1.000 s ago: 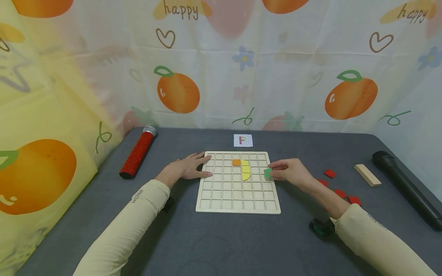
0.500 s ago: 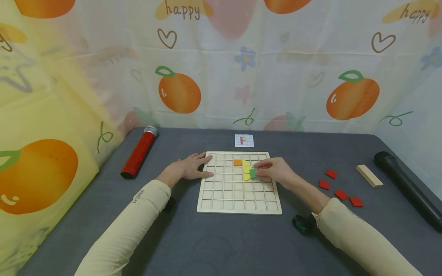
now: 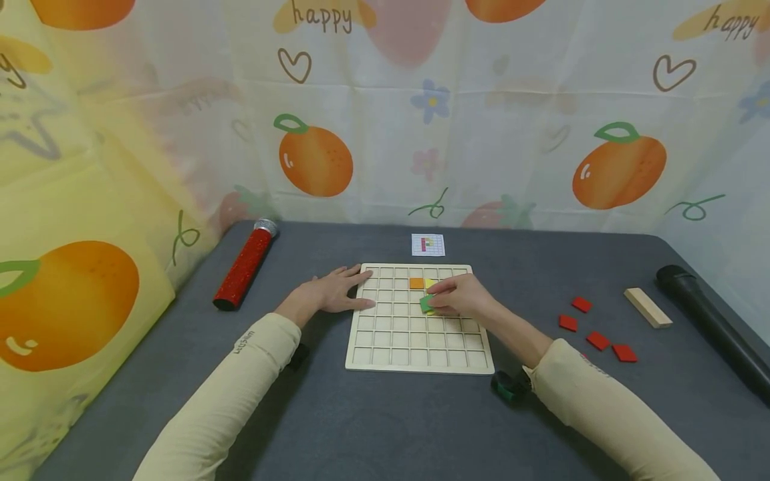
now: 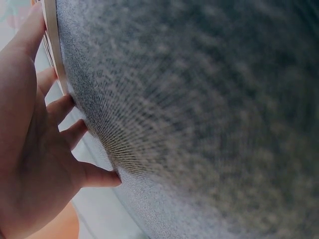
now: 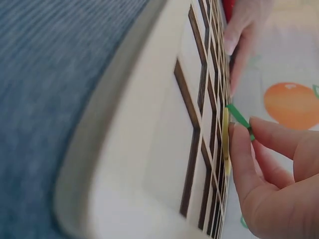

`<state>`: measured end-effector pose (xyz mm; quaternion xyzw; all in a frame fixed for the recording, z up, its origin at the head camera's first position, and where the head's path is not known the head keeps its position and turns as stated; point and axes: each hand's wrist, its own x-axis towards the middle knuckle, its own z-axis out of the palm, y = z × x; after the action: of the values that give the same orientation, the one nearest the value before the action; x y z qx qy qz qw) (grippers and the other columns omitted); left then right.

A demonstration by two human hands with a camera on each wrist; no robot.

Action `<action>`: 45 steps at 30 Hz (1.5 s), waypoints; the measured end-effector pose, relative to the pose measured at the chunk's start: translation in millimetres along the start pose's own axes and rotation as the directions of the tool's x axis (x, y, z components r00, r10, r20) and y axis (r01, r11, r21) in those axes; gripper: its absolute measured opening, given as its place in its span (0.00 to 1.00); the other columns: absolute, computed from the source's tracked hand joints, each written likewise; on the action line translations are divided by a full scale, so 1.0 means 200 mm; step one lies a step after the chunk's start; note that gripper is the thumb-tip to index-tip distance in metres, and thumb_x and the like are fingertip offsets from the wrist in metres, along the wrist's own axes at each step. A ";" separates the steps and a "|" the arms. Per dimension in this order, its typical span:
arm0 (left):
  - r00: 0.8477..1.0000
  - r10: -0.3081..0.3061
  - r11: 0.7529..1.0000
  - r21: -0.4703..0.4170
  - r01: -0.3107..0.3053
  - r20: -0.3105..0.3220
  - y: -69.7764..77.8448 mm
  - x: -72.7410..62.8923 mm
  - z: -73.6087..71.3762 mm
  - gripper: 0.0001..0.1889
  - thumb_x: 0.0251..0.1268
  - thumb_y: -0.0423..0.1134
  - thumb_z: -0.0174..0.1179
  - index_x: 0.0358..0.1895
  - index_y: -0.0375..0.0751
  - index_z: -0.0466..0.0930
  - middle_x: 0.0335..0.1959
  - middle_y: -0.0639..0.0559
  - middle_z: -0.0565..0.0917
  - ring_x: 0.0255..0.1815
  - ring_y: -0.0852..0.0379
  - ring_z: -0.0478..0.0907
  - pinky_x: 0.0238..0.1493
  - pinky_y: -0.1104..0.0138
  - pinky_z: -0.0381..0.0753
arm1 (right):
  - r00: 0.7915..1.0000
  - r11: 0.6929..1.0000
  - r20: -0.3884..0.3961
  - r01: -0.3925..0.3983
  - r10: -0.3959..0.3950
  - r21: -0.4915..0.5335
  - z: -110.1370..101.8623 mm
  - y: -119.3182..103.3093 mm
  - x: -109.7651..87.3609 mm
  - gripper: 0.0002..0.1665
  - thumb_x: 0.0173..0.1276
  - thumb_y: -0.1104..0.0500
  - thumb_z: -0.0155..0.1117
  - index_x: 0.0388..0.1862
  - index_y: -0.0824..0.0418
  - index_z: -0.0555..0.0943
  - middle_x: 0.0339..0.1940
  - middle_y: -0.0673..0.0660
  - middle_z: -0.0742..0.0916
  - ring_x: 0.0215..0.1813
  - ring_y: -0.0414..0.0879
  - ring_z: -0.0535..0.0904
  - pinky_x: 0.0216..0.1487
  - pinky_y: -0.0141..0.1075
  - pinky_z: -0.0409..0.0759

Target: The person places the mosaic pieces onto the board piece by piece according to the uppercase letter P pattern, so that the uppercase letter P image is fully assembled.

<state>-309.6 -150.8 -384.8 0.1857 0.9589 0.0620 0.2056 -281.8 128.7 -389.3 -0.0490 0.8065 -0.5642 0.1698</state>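
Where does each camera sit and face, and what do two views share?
Head: on the head, facing forward and down at the grid board; left hand, right hand and sleeves show.
Left wrist: on that wrist, facing the board's edge and grey tabletop; only the left hand shows.
Right wrist: on that wrist, looking across the board; right hand pinching the green tile, left hand beyond.
Head and right wrist share the board, green tile and both hands.
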 end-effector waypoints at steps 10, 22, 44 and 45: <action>1.000 0.005 1.000 -0.008 -0.005 0.000 0.00 0.00 0.00 0.43 0.65 0.68 0.46 0.78 0.57 0.40 0.78 0.51 0.39 0.76 0.45 0.36 0.63 0.33 0.40 | 0.998 0.997 -0.021 -0.063 0.062 -0.052 0.05 -0.04 0.00 0.14 0.63 0.67 0.67 0.47 0.71 0.82 0.41 0.62 0.84 0.31 0.43 0.83 0.36 0.33 0.83; 1.000 -0.008 1.000 0.015 0.008 -0.004 0.00 0.01 0.00 0.43 0.65 0.69 0.46 0.78 0.57 0.41 0.78 0.51 0.40 0.76 0.45 0.37 0.63 0.32 0.42 | 0.999 0.982 -0.020 -0.036 0.033 -0.185 0.06 -0.08 -0.02 0.14 0.68 0.61 0.62 0.48 0.70 0.83 0.34 0.60 0.85 0.32 0.45 0.82 0.36 0.34 0.82; 1.000 -0.012 1.000 0.017 0.012 -0.009 0.00 0.00 0.01 0.43 0.65 0.69 0.46 0.78 0.58 0.41 0.78 0.51 0.41 0.76 0.45 0.38 0.63 0.32 0.43 | 0.999 0.957 -0.019 0.022 -0.028 -0.289 0.08 -0.08 -0.01 0.14 0.68 0.59 0.62 0.45 0.67 0.85 0.31 0.56 0.86 0.30 0.45 0.83 0.34 0.34 0.82; 1.000 -0.011 1.000 0.015 0.011 -0.010 0.00 0.00 0.01 0.43 0.65 0.69 0.46 0.78 0.57 0.41 0.78 0.51 0.41 0.76 0.45 0.38 0.63 0.32 0.43 | 0.999 0.955 -0.021 0.021 -0.029 -0.296 0.08 -0.08 -0.01 0.14 0.68 0.59 0.62 0.45 0.67 0.85 0.31 0.56 0.86 0.30 0.45 0.83 0.34 0.34 0.82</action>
<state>-307.9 -150.1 -385.5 0.1818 0.9612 0.0545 0.2000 -276.9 108.8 -378.4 -0.0769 0.8833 -0.4398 0.1432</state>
